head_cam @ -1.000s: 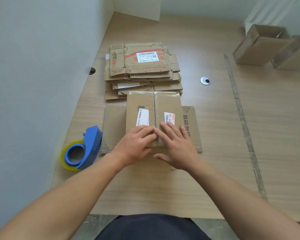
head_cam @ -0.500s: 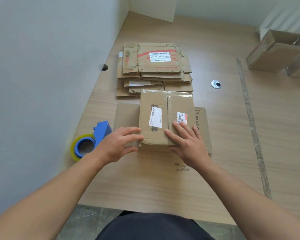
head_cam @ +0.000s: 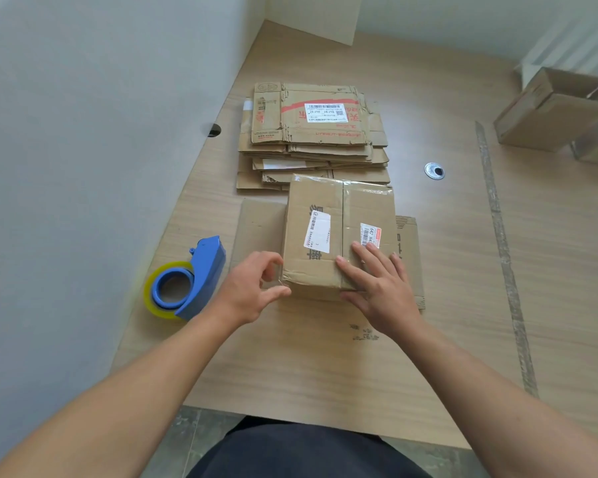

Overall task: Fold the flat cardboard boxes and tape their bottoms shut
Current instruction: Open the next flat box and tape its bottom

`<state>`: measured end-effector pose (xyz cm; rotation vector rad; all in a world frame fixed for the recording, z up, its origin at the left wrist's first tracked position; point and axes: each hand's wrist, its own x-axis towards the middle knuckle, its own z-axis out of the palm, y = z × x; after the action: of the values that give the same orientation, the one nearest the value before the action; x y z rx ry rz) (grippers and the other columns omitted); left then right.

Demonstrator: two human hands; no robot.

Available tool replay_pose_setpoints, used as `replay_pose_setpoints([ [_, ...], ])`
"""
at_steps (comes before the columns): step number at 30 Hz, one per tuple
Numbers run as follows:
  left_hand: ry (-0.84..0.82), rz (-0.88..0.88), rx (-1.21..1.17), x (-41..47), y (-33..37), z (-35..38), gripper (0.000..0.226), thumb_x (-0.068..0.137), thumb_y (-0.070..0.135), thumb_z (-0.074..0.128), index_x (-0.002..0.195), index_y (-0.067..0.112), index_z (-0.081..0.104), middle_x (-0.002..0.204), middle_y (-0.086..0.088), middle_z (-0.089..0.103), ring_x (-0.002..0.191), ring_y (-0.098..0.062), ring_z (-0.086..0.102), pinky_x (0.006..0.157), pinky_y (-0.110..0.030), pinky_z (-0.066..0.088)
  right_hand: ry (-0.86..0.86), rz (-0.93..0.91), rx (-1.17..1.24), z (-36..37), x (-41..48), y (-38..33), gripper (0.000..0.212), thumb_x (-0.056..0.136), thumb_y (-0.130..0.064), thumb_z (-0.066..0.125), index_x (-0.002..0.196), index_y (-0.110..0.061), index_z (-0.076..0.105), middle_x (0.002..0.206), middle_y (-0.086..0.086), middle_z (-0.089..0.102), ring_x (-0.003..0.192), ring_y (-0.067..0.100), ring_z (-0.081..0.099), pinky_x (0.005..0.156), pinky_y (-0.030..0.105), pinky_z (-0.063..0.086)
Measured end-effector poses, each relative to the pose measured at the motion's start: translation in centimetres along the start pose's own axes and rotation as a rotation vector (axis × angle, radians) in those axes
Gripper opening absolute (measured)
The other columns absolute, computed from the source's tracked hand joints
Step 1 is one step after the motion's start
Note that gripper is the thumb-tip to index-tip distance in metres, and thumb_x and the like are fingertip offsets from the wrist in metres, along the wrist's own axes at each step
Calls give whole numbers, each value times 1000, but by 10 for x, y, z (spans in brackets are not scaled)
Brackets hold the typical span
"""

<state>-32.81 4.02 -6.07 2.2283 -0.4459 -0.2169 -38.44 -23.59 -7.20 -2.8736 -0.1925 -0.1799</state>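
Box (head_cam: 325,215), taped along its seam, sits mid-worktop (head_cam: 463,270) on a flat cardboard sheet (head_cam: 256,222), just before the stack of flat boxes (head_cam: 311,132). Right hand (head_cam: 380,288) presses flat on top, grip apart. Left hand (head_cam: 249,291) curls thumb and forefinger at the near-left corner; whether that grip clamps it cannot be told. Tape dispenser (head_cam: 190,281) lies to the left.

- An office-like room used as a packing spot: a wood-grain worktop (head_cam: 428,339) set against plain white walls (head_cam: 83,132).
- A metal cable grommet (head_cam: 434,171) at 2 o'clock and a cable hole (head_cam: 214,130) at 11 o'clock mark it as a desk.
- A stack of flattened cartons (head_cam: 311,132) lies at 12 o'clock, a tape dispenser (head_cam: 187,281) at 9 o'clock, and made-up boxes (head_cam: 549,112) at 2 o'clock.
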Motion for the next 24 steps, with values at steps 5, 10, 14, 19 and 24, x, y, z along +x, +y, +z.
replay_pose_setpoints([
  [5,64,-230,-273,-12,12,12,35,79,17,83,103,27,59,90,11,64,78,5,60,75,-11,47,10,8,-11,0,-1,-1,60,84,-55,56,142,-43,48,156,-2,42,144,23,36,117,45,14],
  [10,103,-284,-377,-23,12,16,34,84,14,80,112,27,66,98,11,71,91,6,65,83,-11,49,29,4,-11,1,-1,0,59,85,-61,44,142,-45,45,156,-2,42,143,22,36,116,44,16],
  [14,105,-374,-501,-29,11,19,41,87,6,75,123,21,67,107,7,72,95,5,66,86,-12,50,51,4,-19,2,-2,-1,58,86,-59,45,141,-45,45,155,-2,43,142,24,39,116,46,18],
  [19,141,-383,-413,-28,9,21,32,92,7,67,121,19,72,109,11,73,101,5,65,93,-12,48,41,6,-35,3,-3,-1,58,85,-59,46,142,-44,46,155,-2,42,143,23,37,116,45,17],
  [24,178,-160,-140,-17,9,16,21,87,9,75,108,9,77,97,2,74,85,4,63,78,0,41,7,24,-36,2,-3,-1,59,86,-60,44,143,-44,46,157,-3,40,145,22,34,117,45,15],
])
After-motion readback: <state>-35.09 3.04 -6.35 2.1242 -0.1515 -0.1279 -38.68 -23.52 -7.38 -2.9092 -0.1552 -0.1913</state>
